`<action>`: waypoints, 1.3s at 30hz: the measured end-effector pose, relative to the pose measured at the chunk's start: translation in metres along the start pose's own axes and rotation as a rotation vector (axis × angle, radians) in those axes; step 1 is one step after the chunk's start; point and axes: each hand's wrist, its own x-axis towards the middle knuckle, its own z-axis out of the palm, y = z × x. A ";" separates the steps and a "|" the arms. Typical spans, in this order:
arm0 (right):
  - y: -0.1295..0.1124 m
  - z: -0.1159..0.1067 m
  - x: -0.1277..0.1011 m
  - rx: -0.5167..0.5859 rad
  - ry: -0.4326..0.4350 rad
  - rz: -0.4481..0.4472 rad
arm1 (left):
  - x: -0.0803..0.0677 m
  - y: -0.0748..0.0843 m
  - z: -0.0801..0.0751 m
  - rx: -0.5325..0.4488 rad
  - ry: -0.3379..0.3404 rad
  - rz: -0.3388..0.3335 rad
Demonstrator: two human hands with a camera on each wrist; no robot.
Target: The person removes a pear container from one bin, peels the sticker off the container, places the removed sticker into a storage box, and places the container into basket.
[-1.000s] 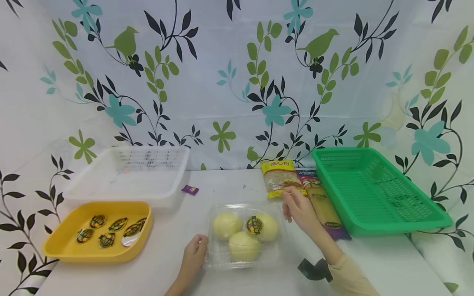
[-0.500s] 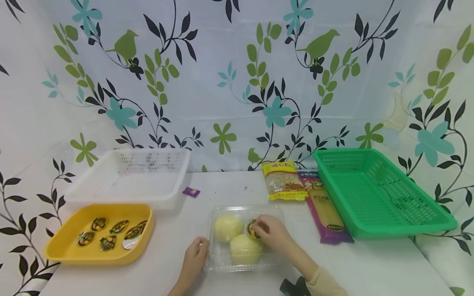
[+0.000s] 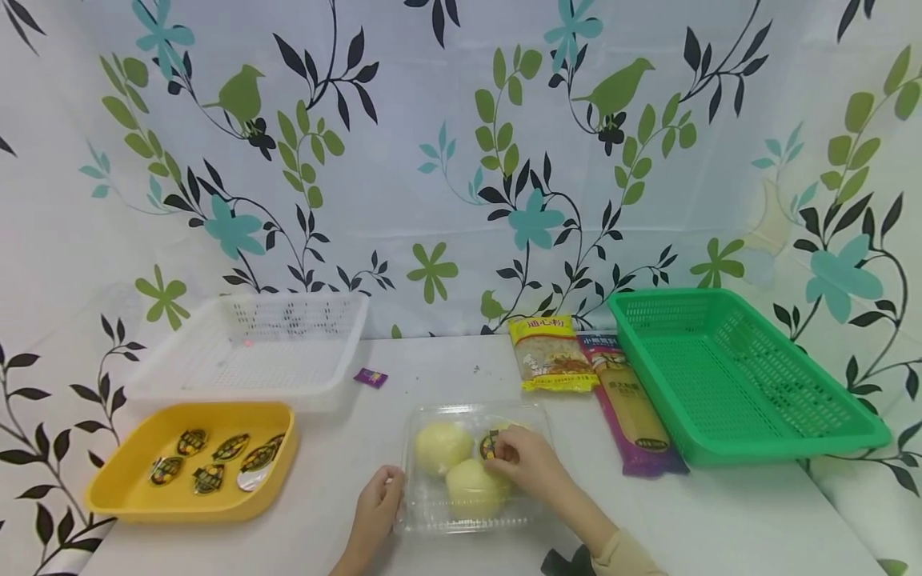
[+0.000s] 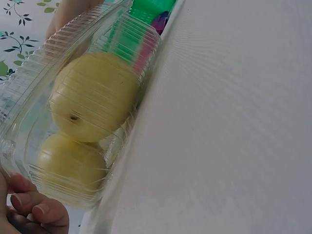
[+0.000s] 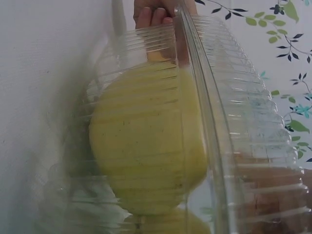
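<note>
A clear plastic clamshell box holds three pale yellow round fruits, like apples or pears. My left hand grips the box's left edge, its fingers curled below the rim in the left wrist view. Over the lid, my right hand bends its fingertips onto a dark oval sticker, covering part of it and most of one fruit. Whether those fingers press or pinch the sticker cannot be made out. In the right wrist view the ribbed box wall and a fruit fill the middle.
At left stand a yellow tray with several similar stickers and a white basket. A small purple packet lies beside them. Right of the box are a yellow pasta bag, a purple noodle packet and a green basket.
My right hand has come down and left, from above the pasta bag onto the sticker, then shifted slightly over it. My left hand has stayed at the box's edge.
</note>
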 end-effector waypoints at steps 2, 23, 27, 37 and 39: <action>-0.001 0.000 0.000 -0.006 0.005 -0.002 | 0.004 -0.009 0.001 0.004 0.008 -0.015; -0.005 0.003 -0.001 -0.129 0.097 -0.194 | 0.006 -0.012 0.000 0.002 0.002 0.019; -0.003 0.005 -0.001 -0.139 0.104 -0.165 | 0.007 -0.013 0.000 0.000 -0.005 0.005; -0.003 0.002 -0.002 -0.042 0.075 -0.016 | 0.005 -0.014 0.001 0.002 0.011 0.004; -0.003 0.001 -0.002 -0.035 0.067 -0.001 | 0.005 -0.014 0.001 0.005 0.015 0.011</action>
